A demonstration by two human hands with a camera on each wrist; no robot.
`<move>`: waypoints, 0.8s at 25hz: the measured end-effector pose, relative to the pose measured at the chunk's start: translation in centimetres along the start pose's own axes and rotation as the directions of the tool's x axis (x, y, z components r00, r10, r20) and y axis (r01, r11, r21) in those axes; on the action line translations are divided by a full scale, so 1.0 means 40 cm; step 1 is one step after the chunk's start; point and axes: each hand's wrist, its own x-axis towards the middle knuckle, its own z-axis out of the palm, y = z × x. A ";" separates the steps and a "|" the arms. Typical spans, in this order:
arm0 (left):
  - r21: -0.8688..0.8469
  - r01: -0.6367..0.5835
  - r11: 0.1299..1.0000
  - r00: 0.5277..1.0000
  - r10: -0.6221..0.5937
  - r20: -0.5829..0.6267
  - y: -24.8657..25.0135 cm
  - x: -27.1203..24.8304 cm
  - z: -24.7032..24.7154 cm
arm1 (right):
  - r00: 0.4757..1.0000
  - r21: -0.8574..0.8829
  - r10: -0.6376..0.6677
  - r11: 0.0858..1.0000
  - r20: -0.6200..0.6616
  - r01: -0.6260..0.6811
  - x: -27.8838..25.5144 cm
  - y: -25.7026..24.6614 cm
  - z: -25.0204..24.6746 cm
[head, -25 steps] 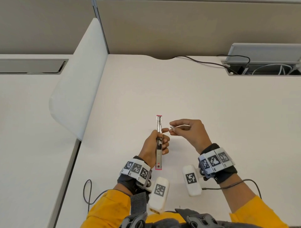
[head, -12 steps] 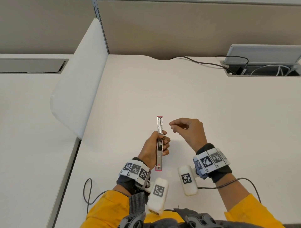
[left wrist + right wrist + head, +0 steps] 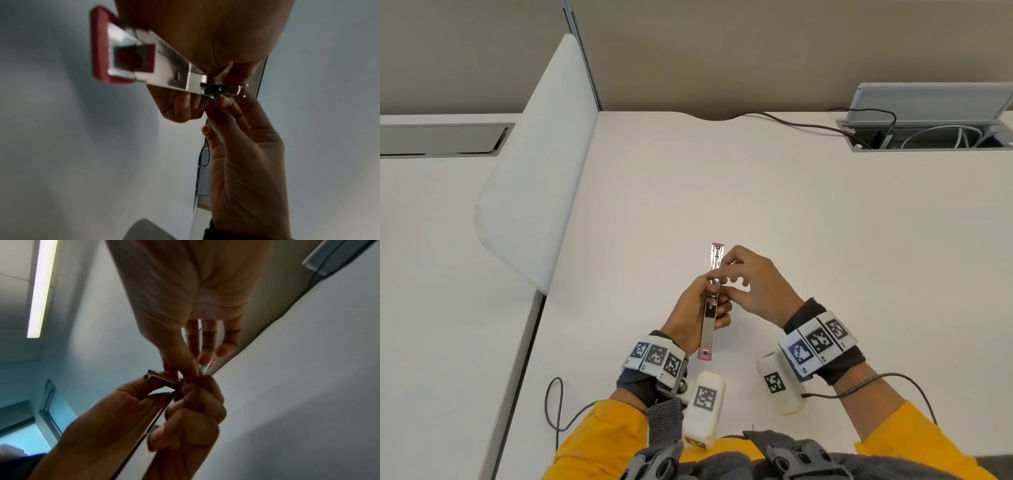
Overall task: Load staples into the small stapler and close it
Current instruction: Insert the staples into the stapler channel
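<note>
Now the left hand [image 3: 690, 308] grips the small stapler [image 3: 710, 310], opened out flat above the white desk [image 3: 825, 240]; just right of it, the right hand [image 3: 755, 286] pinches at the stapler's hinge, whether on staples I cannot tell.

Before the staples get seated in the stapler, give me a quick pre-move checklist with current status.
1. Stapler opened out flat: ok.
2. Left hand grips its middle: ok.
3. Right hand fingertips at the hinge: ok.
4. Staples in the right hand's pinch: cannot tell, hidden by fingers.
5. Staple channel free of old staples: cannot tell.
6. Stapler lifted off the desk: cannot tell from these views.
</note>
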 end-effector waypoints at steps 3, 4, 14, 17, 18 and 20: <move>0.017 0.018 1.000 1.000 -0.019 0.012 0.001 0.000 0.003 | 1.000 -0.051 -0.025 0.998 0.009 0.026 0.009 0.007 0.002; 0.022 0.022 1.000 1.000 -0.022 0.012 0.001 -0.001 0.003 | 0.999 -0.052 -0.041 0.998 -0.008 0.040 0.010 0.006 0.001; -0.057 -0.011 0.998 1.000 0.011 -0.004 0.004 0.005 -0.007 | 0.943 0.413 0.265 0.896 -0.203 -0.163 -0.001 -0.009 -0.025; -0.108 -0.026 0.994 0.999 0.023 -0.032 0.012 0.006 -0.006 | 0.927 0.456 0.330 0.863 -0.179 -0.219 0.002 -0.003 -0.032; -0.104 -0.029 0.994 0.999 0.027 -0.021 0.015 0.006 -0.003 | 0.926 0.461 0.337 0.858 -0.170 -0.228 0.003 -0.001 -0.033; -0.094 -0.035 0.995 0.999 0.036 0.006 0.018 0.003 0.003 | 0.926 0.487 0.343 0.842 -0.157 -0.229 0.002 -0.001 -0.032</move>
